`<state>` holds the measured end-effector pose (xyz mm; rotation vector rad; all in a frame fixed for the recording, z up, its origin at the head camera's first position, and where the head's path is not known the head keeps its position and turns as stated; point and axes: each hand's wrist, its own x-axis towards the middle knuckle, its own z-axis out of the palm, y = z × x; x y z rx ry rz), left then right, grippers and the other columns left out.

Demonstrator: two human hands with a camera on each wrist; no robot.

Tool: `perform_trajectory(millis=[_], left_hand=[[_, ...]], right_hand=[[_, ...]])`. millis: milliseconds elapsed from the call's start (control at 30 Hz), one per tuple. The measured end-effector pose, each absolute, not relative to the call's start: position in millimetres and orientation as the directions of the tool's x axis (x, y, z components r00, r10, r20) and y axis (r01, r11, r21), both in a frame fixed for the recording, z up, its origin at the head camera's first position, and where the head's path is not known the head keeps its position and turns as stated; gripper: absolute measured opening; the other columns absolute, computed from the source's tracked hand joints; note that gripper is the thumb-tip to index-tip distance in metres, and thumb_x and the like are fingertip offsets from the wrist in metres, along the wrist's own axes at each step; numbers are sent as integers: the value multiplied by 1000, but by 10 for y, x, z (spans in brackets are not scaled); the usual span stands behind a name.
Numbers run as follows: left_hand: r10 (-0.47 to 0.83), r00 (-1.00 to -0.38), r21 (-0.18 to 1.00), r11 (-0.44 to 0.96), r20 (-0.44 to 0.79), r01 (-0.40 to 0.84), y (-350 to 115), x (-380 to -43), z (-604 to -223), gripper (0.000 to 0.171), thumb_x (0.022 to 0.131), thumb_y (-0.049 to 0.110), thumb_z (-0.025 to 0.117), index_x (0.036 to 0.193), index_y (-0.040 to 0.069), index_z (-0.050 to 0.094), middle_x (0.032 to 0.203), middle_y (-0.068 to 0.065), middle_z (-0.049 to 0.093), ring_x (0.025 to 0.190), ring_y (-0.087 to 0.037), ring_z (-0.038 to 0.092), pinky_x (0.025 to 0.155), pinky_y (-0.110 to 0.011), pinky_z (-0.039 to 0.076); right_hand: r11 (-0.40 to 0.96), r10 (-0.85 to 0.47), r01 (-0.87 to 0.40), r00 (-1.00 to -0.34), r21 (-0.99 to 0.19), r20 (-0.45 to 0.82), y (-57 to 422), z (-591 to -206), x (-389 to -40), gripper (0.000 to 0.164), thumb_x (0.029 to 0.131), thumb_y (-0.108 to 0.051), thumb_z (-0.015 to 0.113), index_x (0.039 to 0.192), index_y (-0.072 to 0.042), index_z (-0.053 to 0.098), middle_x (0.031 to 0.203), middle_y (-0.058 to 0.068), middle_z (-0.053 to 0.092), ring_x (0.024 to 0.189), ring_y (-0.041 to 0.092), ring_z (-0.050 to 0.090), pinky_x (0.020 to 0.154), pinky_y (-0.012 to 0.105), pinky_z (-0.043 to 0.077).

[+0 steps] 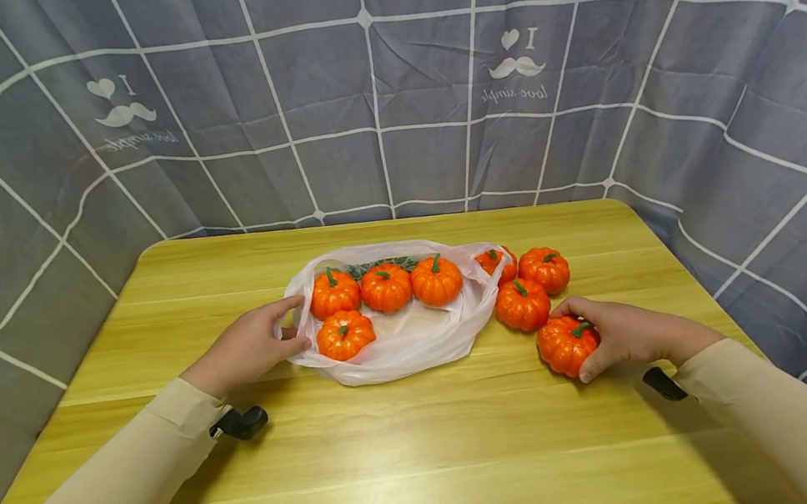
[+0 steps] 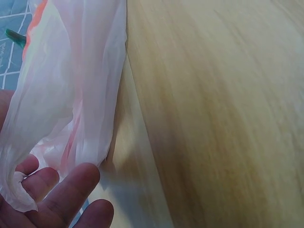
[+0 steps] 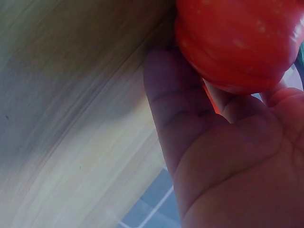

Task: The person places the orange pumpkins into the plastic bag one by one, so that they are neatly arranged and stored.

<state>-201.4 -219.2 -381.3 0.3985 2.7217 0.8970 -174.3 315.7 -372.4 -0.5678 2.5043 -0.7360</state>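
Observation:
My left hand point(image 1: 252, 346) holds the left rim of a thin white plastic bag point(image 1: 417, 360), which lies wide open on its base. In the left wrist view, the bag's edge point(image 2: 19, 190) runs between the fingers. Several small orange toy pumpkins with green stems sit inside, among them a pumpkin point(image 1: 345, 335) close to this hand. To the right of the bag, my right hand point(image 1: 621, 332) grips another pumpkin point(image 1: 568, 345) between thumb and fingers. The right wrist view shows the fingers around the underside of that pumpkin point(image 3: 242, 42).
Three more pumpkins cluster at the bag's right side: a front one point(image 1: 522, 305), a right one point(image 1: 545, 270) and one point(image 1: 496, 264) partly behind the bag's rim. All stand on a yellow wood-grain table point(image 1: 400, 471). A grey checked curtain point(image 1: 323, 85) surrounds its back and sides.

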Motion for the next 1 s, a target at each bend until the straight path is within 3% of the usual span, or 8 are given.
perform_trajectory(millis=[300, 533, 800, 1000], left_hand=[[333, -931, 608, 773, -150, 178, -2209, -2013, -3818, 78, 96, 31, 76, 161, 5, 41, 146, -25, 60, 110, -27, 69, 80, -32, 53], [332, -931, 606, 775, -149, 180, -2222, -2007, -3829, 78, 97, 32, 75, 161, 4, 40, 151, -27, 57, 120, -33, 70, 96, -46, 58], [335, -930, 628, 759, -150, 172, -2226, -2004, -3820, 79, 98, 32, 75, 162, 4, 39, 154, -27, 53, 124, -34, 69, 97, -44, 59], [336, -931, 631, 755, -142, 176, -2230, -2013, -3816, 79, 98, 33, 75, 162, 5, 39, 151, -27, 56, 122, -33, 69, 92, -40, 59]], right_hand=[[779, -489, -234, -807, -582, -332, 3121, -3716, -1745, 81, 71, -29, 98, 136, -12, 52, 130, 13, 62, 113, 24, 59, 101, 46, 47], [793, -484, -251, -813, -555, -323, 3105, -3713, -1734, 80, 71, -31, 98, 135, -12, 53, 127, 11, 64, 111, 24, 60, 101, 48, 47], [809, -489, -310, -827, -500, -278, 3064, -3688, -1679, 78, 70, -34, 98, 133, -14, 57, 123, 5, 67, 108, 21, 61, 99, 47, 49], [799, -529, -373, -809, -471, -257, 2990, -3554, -1606, 73, 69, -35, 97, 131, -21, 60, 119, -4, 67, 106, 16, 62, 95, 36, 52]])
